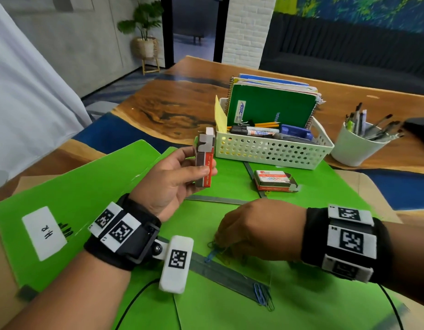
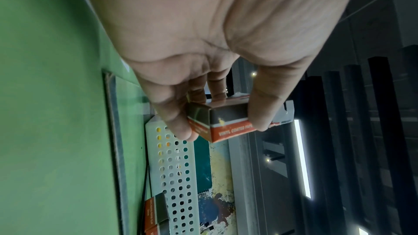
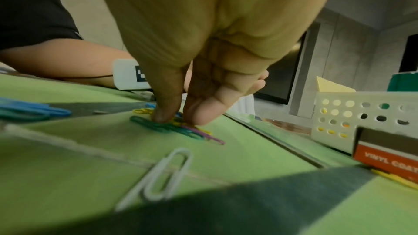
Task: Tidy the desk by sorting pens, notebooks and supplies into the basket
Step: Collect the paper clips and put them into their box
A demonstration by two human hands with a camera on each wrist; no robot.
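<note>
My left hand (image 1: 201, 167) holds a small red-and-brown paper clip box (image 1: 205, 158) upright above the green mat (image 1: 99, 186), its top flap open. In the left wrist view the thumb and fingers (image 2: 178, 128) pinch the box (image 2: 228, 124) by its sides. My right hand (image 1: 224, 244) is down on the mat, thumb and fingertips (image 3: 165, 115) pinching a bunch of coloured paper clips (image 3: 172, 128). The white perforated basket (image 1: 272, 151) stands behind, holding a green notebook (image 1: 270, 108), markers and pencils.
A second paper clip box (image 1: 274, 181) lies on the mat in front of the basket. A white clip (image 3: 162, 176) and blue clips (image 1: 263, 297) lie loose near my right hand. A white cup of pens and brushes (image 1: 356, 144) stands right of the basket.
</note>
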